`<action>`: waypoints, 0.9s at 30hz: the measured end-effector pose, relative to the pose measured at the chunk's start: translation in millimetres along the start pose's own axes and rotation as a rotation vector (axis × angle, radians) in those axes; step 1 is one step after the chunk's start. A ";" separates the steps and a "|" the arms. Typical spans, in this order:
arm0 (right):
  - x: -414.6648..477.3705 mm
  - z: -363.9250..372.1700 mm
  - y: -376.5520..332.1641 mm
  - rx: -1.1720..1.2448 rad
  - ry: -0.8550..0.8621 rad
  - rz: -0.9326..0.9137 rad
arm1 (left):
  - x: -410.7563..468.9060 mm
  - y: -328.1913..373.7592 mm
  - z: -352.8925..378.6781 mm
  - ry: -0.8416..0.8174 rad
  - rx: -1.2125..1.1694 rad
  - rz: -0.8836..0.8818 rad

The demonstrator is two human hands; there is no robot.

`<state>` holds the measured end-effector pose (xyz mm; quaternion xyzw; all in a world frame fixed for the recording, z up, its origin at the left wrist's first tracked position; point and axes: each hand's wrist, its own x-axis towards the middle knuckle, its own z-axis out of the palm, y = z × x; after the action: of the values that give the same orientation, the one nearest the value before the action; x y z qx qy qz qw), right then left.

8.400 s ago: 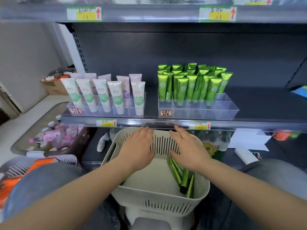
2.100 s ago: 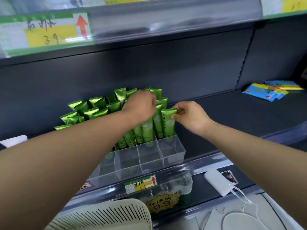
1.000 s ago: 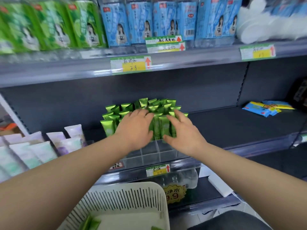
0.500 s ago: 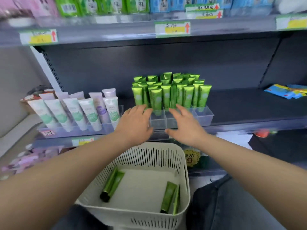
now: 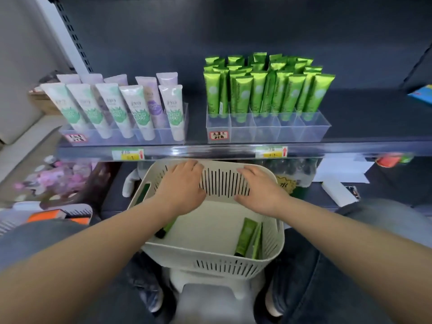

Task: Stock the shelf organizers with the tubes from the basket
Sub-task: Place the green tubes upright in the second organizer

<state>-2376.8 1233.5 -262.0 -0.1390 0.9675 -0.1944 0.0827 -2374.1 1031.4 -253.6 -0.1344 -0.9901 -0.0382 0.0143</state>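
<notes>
Head view: dark shelf [image 5: 362,118] carries two clear organizers along its front edge; white slotted basket [image 5: 210,260] sits below it, between the person's knees; right organizer [image 5: 266,132] has green tubes [image 5: 257,92] packed upright in its back rows, front row of cells empty; left organizer [image 5: 161,136] holds pale tubes [image 5: 112,106]; left hand [image 5: 181,188] and right hand [image 5: 259,190] spread flat by basket's far wall, fingers relaxed, gripping nothing; loose tubes in basket: two [image 5: 246,237] at right front corner, one [image 5: 164,229] under left forearm; judged mostly done, few left to place.
</notes>
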 end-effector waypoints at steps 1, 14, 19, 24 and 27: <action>1.5 5.5 1.0 0.015 -0.018 0.004 | -0.4 -5.8 6.0 -0.015 -0.008 -0.017; 30.9 65.1 30.4 0.026 -0.265 0.150 | 5.4 -83.4 80.9 -0.300 -0.050 -0.226; 47.0 82.1 42.5 0.081 -0.367 0.237 | 22.7 -90.3 102.9 -0.393 -0.020 -0.240; 64.9 103.0 48.8 0.008 -0.449 0.273 | 38.0 -94.2 126.2 -0.422 -0.023 -0.262; 71.7 116.3 54.7 -0.089 -0.501 0.298 | 47.0 -98.8 140.0 -0.412 -0.010 -0.248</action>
<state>-2432.9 1219.2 -397.3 -0.0424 0.9343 -0.0971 0.3403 -2448.4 960.0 -398.4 -0.0168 -0.9809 -0.0163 -0.1933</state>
